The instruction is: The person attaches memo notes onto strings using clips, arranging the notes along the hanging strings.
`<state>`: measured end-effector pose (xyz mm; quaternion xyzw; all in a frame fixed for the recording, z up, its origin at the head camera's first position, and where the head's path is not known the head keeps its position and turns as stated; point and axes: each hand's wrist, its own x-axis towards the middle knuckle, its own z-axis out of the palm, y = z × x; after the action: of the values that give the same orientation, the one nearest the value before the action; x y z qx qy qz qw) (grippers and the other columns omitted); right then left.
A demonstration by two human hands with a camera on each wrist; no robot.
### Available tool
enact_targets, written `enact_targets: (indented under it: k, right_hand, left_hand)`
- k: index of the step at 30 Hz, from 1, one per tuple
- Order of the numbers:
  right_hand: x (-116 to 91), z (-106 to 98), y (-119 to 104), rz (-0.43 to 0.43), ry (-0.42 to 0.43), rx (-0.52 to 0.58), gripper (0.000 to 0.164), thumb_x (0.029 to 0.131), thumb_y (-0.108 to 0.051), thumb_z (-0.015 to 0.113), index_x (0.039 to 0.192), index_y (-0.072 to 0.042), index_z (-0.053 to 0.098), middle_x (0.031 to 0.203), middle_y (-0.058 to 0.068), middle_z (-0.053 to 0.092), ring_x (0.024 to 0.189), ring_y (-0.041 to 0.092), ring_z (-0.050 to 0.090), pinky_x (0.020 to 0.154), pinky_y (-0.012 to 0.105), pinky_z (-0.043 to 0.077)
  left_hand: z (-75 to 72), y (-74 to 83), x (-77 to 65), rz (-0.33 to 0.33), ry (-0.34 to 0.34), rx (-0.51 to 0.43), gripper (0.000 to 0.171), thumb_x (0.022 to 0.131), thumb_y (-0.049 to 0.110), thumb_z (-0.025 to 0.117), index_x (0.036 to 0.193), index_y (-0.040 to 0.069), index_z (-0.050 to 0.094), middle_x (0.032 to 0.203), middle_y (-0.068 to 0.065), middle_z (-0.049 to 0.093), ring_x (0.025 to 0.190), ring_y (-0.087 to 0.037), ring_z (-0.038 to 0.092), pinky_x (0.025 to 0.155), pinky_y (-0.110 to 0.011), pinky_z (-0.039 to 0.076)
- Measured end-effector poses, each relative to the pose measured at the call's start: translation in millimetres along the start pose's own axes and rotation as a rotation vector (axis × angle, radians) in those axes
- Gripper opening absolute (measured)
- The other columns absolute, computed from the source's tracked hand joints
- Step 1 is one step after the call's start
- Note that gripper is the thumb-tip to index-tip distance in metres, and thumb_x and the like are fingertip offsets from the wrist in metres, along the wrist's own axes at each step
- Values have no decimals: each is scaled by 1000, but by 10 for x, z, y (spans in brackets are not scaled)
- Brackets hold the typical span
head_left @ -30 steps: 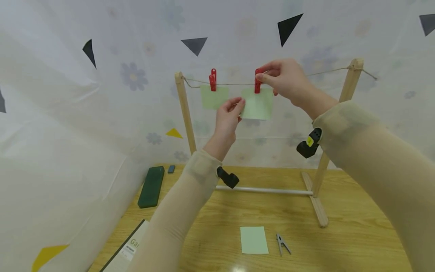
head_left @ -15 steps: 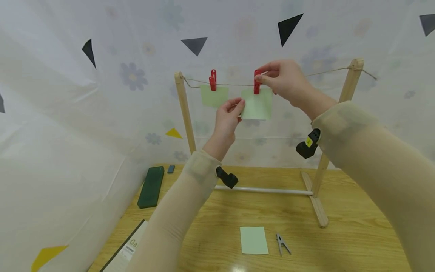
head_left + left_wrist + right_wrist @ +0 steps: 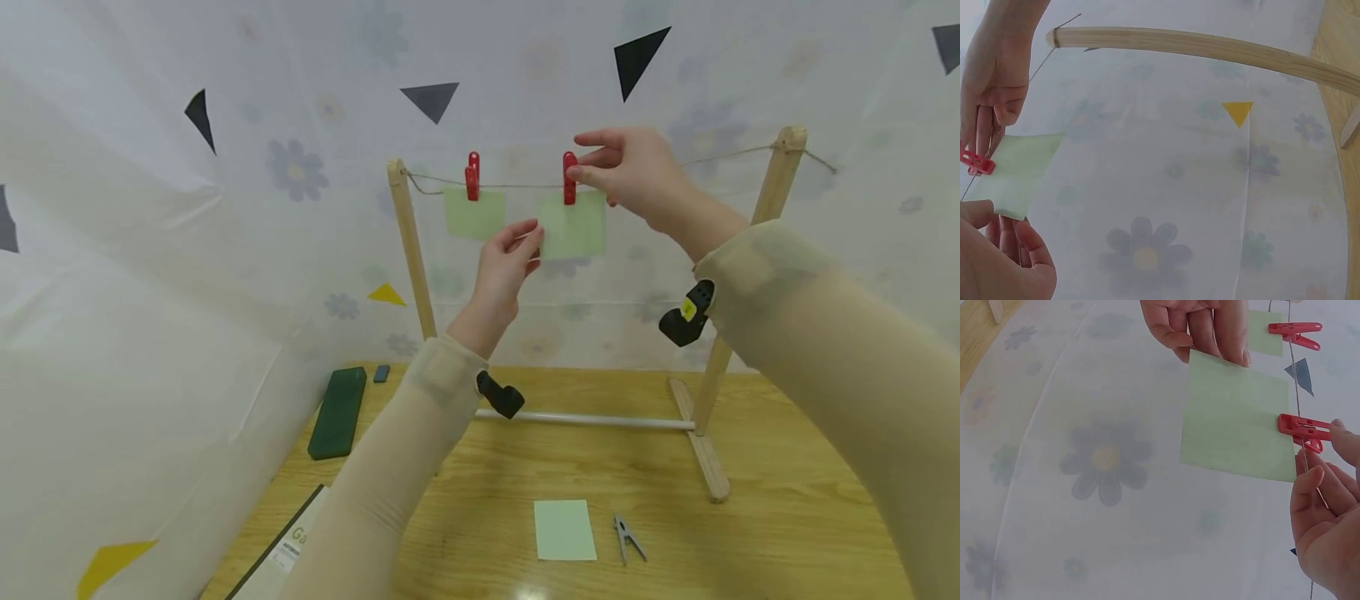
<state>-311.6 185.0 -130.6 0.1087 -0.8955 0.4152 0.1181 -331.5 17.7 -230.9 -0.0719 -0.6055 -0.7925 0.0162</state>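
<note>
A light green square of paper (image 3: 588,233) hangs from the string under a red clothespin (image 3: 570,178). My left hand (image 3: 504,262) holds the paper's left edge, its thumb overlapping the sheet in the left wrist view. Beside the clothespin is my right hand (image 3: 641,179), its index finger raised off it and its thumb tip at one handle. The clothespin (image 3: 1300,427) grips the string and the paper's upper edge, its handles spread apart. To the left, a second green paper (image 3: 472,217) hangs from another red clothespin (image 3: 472,177).
The string runs between two wooden posts (image 3: 776,179), joined low down by a white rod (image 3: 600,421). On the table lie a green square of paper (image 3: 565,531), a grey clothespin (image 3: 628,539), a dark green case (image 3: 337,412), a small blue block (image 3: 382,373) and a notebook (image 3: 288,546).
My right index finger has lifted away from the clothespin, which it was squeezing with the thumb. The hanging paper has shifted slightly right and tilted. My left hand has barely moved.
</note>
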Motion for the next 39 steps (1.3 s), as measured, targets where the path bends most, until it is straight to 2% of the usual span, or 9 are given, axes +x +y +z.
enact_targets:
  k: [3, 8, 11, 15, 18, 23, 27, 34, 39]
  right_hand:
    - [-2, -40, 8, -7, 18, 24, 59, 97, -34, 63, 151, -21, 42, 140, 9, 59, 94, 17, 55, 60, 19, 46]
    - [-38, -140, 22, -12, 63, 81, 57, 97, -30, 64, 150, -21, 45, 138, 7, 61, 89, 13, 55, 56, 18, 43]
    - [-76, -197, 42, -25, 73, 92, 57, 96, -30, 65, 149, -22, 47, 135, 4, 64, 92, 12, 56, 56, 17, 44]
    - [-152, -289, 105, -53, 63, 61, 57, 95, -32, 66, 148, -24, 47, 132, 0, 66, 92, 10, 57, 58, 18, 45]
    - [-241, -354, 163, -87, 62, 28, 55, 95, -33, 66, 147, -24, 48, 126, -4, 67, 81, 12, 56, 60, 20, 44]
    - [-422, -418, 246, -161, 76, -26, 51, 95, -32, 67, 143, -24, 53, 112, -12, 69, 67, 16, 53, 60, 21, 45]
    - [-554, -410, 321, -189, 63, -76, 50, 94, -33, 67, 141, -24, 55, 105, -19, 69, 65, 17, 53, 57, 22, 44]
    - [-803, -308, 571, -204, 10, -131, 47, 94, -33, 69, 139, -27, 56, 102, -25, 69, 65, 16, 56, 58, 24, 46]
    - [-981, -224, 774, -176, -42, -111, 45, 94, -30, 68, 138, -29, 57, 104, -26, 69, 79, 8, 62, 61, 25, 49]
  left_hand:
    - [-30, -19, 5, -8, -7, 18, 28, 97, 18, 65, 123, 8, 67, 101, -3, 68, 83, -13, 59, 93, -33, 53]
    - [-88, -83, 12, -22, -30, 32, 28, 97, 21, 65, 123, 9, 68, 97, 1, 67, 87, -14, 62, 82, -25, 51]
    - [-139, -133, 12, -17, -48, 45, 29, 97, 21, 64, 123, 9, 67, 102, -1, 69, 86, -12, 62, 82, -24, 50]
    - [-232, -209, 5, -12, -92, 89, 33, 99, 22, 62, 129, 8, 64, 119, -10, 69, 87, -10, 62, 84, -25, 50]
    - [-322, -271, -5, -15, -108, 139, 37, 100, 23, 60, 133, 7, 61, 127, -13, 66, 89, -10, 61, 86, -25, 49]
    - [-476, -367, -40, -40, -98, 184, 36, 100, 22, 60, 132, 7, 61, 126, -12, 67, 91, -11, 61, 85, -25, 49]
    - [-604, -445, -89, -57, -87, 221, 30, 101, 20, 59, 128, 9, 64, 126, -14, 67, 91, -11, 61, 85, -26, 48]
    - [-733, -593, -207, -83, -124, 309, 29, 101, 21, 59, 128, 11, 64, 127, -15, 66, 94, -14, 61, 89, -31, 49]
    - [-778, -664, -323, -79, -163, 365, 29, 101, 20, 59, 128, 11, 64, 123, -13, 69, 95, -15, 62, 86, -30, 51]
